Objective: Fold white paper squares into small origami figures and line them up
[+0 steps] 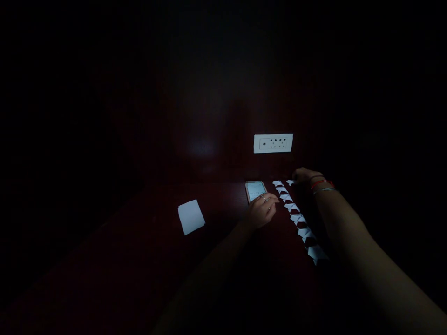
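Observation:
The scene is very dark. A chain of several small folded white paper pieces (299, 219) runs from far to near across a dark red table (139, 260). My right hand (304, 175) rests at the chain's far end, fingers curled down on the last piece (290, 182); red and metal bracelets circle its wrist. My left hand (262, 210) lies just left of the chain, fingers curled, a ring on one finger, touching the near edge of a lit phone (255, 189). What the left fingers hold, if anything, is hidden.
A white sheet of paper (190, 217) lies on the table to the left of my hands. A white wall socket (273, 143) sits on the dark wall behind the table. The surroundings are black.

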The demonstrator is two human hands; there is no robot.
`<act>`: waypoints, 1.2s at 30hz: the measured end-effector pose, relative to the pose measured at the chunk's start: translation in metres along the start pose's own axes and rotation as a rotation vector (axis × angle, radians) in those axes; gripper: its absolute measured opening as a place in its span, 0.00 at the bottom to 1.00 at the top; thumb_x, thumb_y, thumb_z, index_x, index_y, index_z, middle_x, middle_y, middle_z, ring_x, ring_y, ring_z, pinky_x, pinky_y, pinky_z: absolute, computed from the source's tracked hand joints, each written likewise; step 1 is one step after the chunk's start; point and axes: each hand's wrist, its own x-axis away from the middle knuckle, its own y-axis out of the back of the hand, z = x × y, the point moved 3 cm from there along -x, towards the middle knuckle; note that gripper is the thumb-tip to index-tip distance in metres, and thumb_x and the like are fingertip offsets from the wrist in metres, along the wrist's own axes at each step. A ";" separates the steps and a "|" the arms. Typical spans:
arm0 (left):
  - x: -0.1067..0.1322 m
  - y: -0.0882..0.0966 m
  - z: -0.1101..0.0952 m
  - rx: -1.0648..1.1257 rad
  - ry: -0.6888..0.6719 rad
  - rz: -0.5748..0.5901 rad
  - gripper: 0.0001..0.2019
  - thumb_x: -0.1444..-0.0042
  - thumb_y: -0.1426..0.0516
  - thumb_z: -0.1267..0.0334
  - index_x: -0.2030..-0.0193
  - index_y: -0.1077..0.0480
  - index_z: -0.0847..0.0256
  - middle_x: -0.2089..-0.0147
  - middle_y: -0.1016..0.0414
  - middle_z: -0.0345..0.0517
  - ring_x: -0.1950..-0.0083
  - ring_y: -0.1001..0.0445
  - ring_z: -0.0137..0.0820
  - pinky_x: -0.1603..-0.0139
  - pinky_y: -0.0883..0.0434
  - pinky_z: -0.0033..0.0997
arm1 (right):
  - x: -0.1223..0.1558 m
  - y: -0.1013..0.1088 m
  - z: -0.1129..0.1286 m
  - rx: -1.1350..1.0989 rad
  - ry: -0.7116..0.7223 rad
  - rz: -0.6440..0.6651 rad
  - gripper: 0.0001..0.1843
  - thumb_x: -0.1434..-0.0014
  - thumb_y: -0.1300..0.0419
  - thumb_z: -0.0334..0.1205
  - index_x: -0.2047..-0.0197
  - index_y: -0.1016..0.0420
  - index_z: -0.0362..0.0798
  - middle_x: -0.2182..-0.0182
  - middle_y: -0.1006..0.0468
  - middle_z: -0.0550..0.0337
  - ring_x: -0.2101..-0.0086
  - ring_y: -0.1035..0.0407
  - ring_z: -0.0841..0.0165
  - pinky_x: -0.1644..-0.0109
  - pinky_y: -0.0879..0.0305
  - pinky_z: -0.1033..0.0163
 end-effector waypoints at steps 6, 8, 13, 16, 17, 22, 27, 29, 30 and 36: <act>-0.001 -0.002 0.004 0.003 0.031 -0.023 0.11 0.48 0.57 0.71 0.62 0.38 0.61 0.61 0.35 0.46 0.58 0.36 0.29 0.55 0.36 0.32 | 0.007 0.006 -0.002 -0.010 -0.003 -0.031 0.17 0.61 0.40 0.35 0.63 0.28 0.48 0.64 0.27 0.57 0.67 0.33 0.69 0.67 0.39 0.70; -0.001 -0.002 0.006 0.006 0.033 -0.031 0.10 0.48 0.57 0.72 0.62 0.38 0.62 0.61 0.35 0.46 0.58 0.36 0.29 0.54 0.37 0.31 | 0.017 0.013 0.000 -0.018 -0.013 -0.025 0.17 0.60 0.41 0.35 0.62 0.29 0.48 0.65 0.27 0.58 0.67 0.33 0.70 0.66 0.39 0.70; -0.002 -0.002 0.008 0.003 0.072 -0.049 0.10 0.47 0.58 0.71 0.62 0.38 0.62 0.61 0.36 0.45 0.57 0.37 0.28 0.54 0.38 0.31 | 0.071 0.035 0.010 -0.109 0.033 -0.074 0.19 0.61 0.39 0.36 0.62 0.29 0.47 0.66 0.27 0.58 0.69 0.33 0.69 0.67 0.39 0.68; -0.003 -0.003 0.007 -0.031 0.073 -0.031 0.10 0.47 0.58 0.71 0.63 0.38 0.62 0.61 0.36 0.44 0.57 0.37 0.28 0.53 0.39 0.29 | 0.112 0.039 0.017 -0.139 0.028 -0.037 0.19 0.61 0.39 0.39 0.62 0.29 0.48 0.65 0.27 0.59 0.68 0.34 0.69 0.65 0.40 0.67; -0.004 -0.003 0.007 -0.020 0.074 -0.028 0.10 0.47 0.58 0.70 0.63 0.38 0.62 0.61 0.36 0.44 0.57 0.37 0.28 0.53 0.39 0.30 | 0.125 0.039 0.020 -0.147 0.021 -0.021 0.19 0.62 0.38 0.39 0.61 0.29 0.49 0.65 0.27 0.60 0.69 0.34 0.70 0.65 0.40 0.67; -0.001 -0.002 0.000 0.016 0.009 0.045 0.07 0.49 0.55 0.67 0.67 0.37 0.62 0.63 0.35 0.44 0.60 0.36 0.29 0.57 0.37 0.29 | 0.182 0.031 0.053 -0.247 0.144 0.193 0.22 0.65 0.37 0.39 0.62 0.29 0.48 0.67 0.26 0.61 0.70 0.33 0.69 0.67 0.40 0.68; 0.006 0.002 -0.007 0.010 -0.121 0.157 0.06 0.51 0.52 0.65 0.69 0.36 0.62 0.65 0.34 0.44 0.63 0.35 0.28 0.61 0.37 0.27 | 0.215 0.011 0.095 -0.162 0.286 0.320 0.28 0.67 0.37 0.44 0.58 0.32 0.47 0.63 0.28 0.61 0.66 0.35 0.68 0.65 0.41 0.69; 0.007 0.005 -0.006 -0.007 -0.130 0.161 0.06 0.51 0.52 0.65 0.70 0.36 0.63 0.65 0.34 0.44 0.63 0.35 0.28 0.62 0.37 0.27 | 0.220 0.002 0.105 -0.142 0.282 0.344 0.29 0.66 0.38 0.45 0.57 0.32 0.47 0.63 0.28 0.60 0.66 0.35 0.69 0.65 0.42 0.70; 0.007 0.006 -0.005 -0.012 -0.124 0.154 0.06 0.51 0.52 0.66 0.70 0.36 0.63 0.66 0.34 0.44 0.64 0.35 0.28 0.62 0.37 0.27 | 0.222 -0.002 0.108 -0.129 0.265 0.351 0.30 0.67 0.38 0.45 0.57 0.32 0.47 0.63 0.28 0.60 0.66 0.35 0.69 0.66 0.42 0.70; 0.005 0.009 0.004 0.024 -0.066 0.076 0.05 0.50 0.53 0.67 0.71 0.37 0.63 0.67 0.35 0.44 0.65 0.36 0.27 0.62 0.37 0.27 | 0.228 -0.016 0.114 -0.072 0.262 0.336 0.25 0.67 0.38 0.42 0.61 0.31 0.45 0.65 0.29 0.58 0.67 0.35 0.69 0.69 0.43 0.71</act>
